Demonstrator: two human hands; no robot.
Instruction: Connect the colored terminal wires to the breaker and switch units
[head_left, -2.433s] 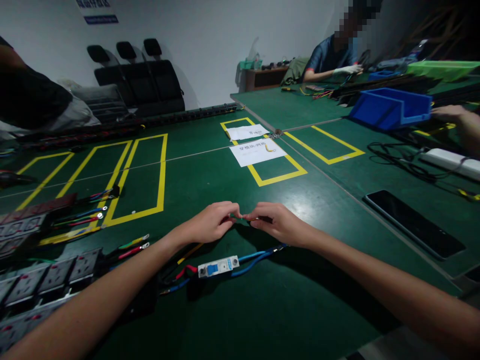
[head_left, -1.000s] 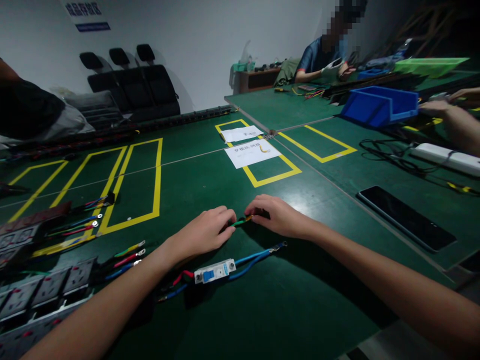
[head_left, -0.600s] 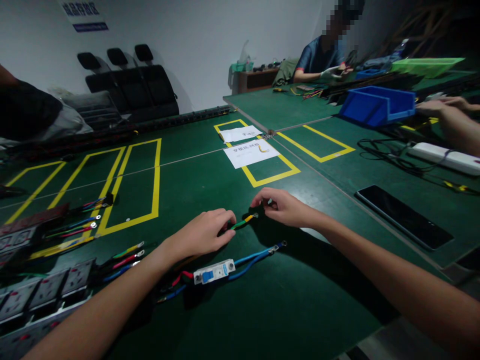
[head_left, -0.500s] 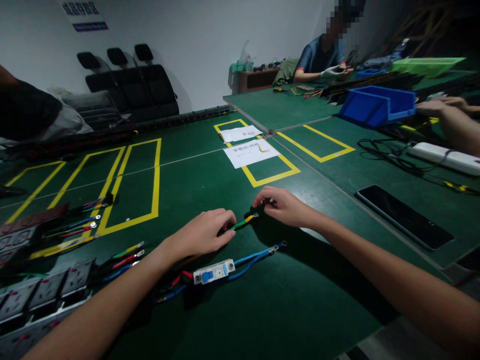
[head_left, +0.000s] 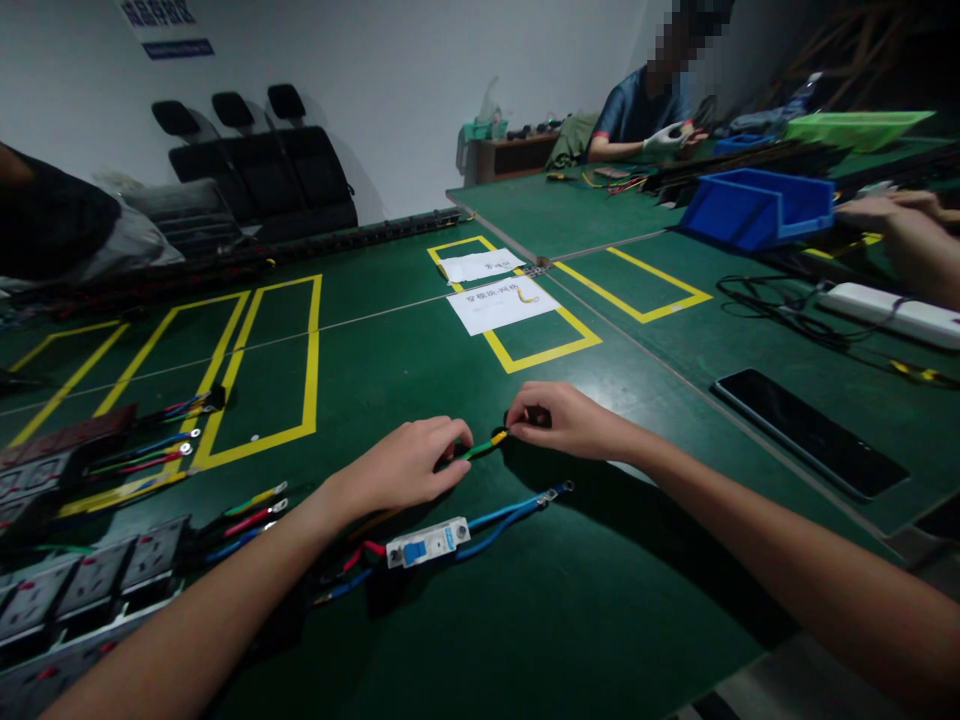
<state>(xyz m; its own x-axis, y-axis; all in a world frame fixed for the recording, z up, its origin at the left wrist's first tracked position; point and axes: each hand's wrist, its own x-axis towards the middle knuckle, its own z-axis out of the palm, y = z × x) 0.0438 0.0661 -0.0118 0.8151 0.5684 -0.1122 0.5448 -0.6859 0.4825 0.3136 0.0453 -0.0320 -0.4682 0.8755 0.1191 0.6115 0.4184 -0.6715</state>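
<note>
My left hand (head_left: 409,462) is closed on a green-and-yellow wire (head_left: 480,450) that sticks out to the right past its fingertips. At the wire's yellow end, my right hand (head_left: 551,418) pinches with thumb and forefinger, covering the metal terminal there. Just below my hands lies a white circuit breaker (head_left: 427,545) with a blue switch. Red and dark wires leave its left side, and blue wires (head_left: 502,525) with ring terminals run out to the right.
Socket strips (head_left: 120,570) with loose terminal wires lie at left. A black phone (head_left: 810,430), a white power strip (head_left: 892,312) and a blue bin (head_left: 757,210) are at right. Paper sheets (head_left: 502,308) lie ahead on the yellow-taped green table (head_left: 375,370). A co-worker (head_left: 637,115) sits at the back.
My right hand has come down and left onto the wire's end, its fingers closing over the terminal that showed before. My left hand has stayed in place.
</note>
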